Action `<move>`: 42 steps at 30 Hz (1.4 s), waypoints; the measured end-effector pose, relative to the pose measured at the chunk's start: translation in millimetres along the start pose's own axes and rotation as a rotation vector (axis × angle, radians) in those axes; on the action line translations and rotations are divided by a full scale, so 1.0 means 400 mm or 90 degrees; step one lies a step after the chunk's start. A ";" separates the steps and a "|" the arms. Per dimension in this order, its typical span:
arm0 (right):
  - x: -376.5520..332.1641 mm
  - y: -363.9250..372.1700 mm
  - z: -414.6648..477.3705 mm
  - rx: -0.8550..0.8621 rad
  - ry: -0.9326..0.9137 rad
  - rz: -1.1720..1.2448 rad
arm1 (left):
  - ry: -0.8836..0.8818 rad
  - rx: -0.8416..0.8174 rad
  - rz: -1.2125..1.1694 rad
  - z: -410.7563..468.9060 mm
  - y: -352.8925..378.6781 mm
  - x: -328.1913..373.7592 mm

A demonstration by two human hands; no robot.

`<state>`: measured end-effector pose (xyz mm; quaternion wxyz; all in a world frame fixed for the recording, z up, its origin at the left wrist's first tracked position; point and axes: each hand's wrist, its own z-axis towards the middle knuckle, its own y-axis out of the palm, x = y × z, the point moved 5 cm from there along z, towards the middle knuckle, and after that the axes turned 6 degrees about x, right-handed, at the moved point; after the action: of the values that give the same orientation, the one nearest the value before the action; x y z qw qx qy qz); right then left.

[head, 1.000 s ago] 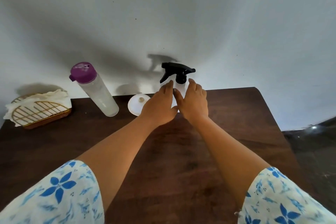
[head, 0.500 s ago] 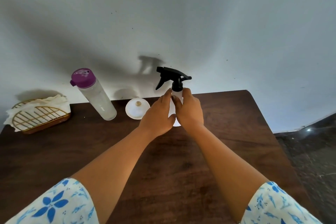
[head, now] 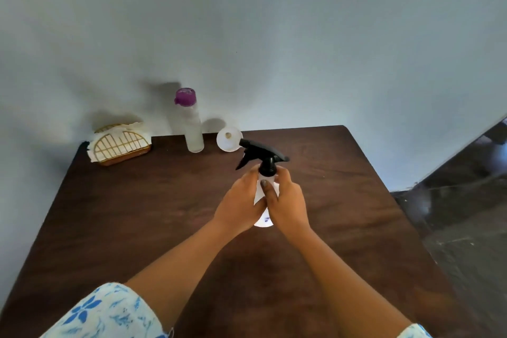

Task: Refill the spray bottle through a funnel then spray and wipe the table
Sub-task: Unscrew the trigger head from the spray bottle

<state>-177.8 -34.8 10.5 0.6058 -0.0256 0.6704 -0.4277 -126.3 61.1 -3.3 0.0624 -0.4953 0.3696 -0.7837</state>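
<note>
A white spray bottle (head: 264, 220) with a black trigger head stands on the dark wooden table (head: 153, 214) near its middle. My left hand (head: 241, 203) grips the bottle's body from the left. My right hand (head: 286, 200) wraps it from the right, thumb lying up the front toward the black collar. A white funnel (head: 228, 138) lies on its side at the back of the table, just behind the trigger. A clear water bottle (head: 192, 125) with a purple cap stands left of the funnel.
A wicker holder with white cloths or napkins (head: 119, 144) sits at the back left corner against the wall. The table's right edge drops to a dark floor (head: 452, 214).
Both hands have drawn the spray bottle from the back edge toward the table's middle. The view has tilted and shifted, so the back objects now appear further left.
</note>
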 end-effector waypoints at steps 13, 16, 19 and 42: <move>0.016 0.017 -0.380 -0.065 0.026 0.040 | -0.078 -0.016 -0.052 -0.374 -0.011 -0.005; 0.041 0.025 -0.405 -0.064 0.060 0.067 | -0.073 -0.030 -0.046 -0.407 0.011 -0.020; 0.064 0.029 -0.409 -0.030 0.100 0.121 | -0.082 -0.034 -0.043 -0.418 0.033 -0.031; 0.129 0.012 -0.320 -0.247 0.005 0.144 | -0.209 0.004 -0.146 -0.411 0.082 -0.044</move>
<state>-295.8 9.0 -45.9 0.6309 -0.0647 0.7413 -0.2198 -261.7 130.6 -76.0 0.0336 -0.6553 0.2931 -0.6954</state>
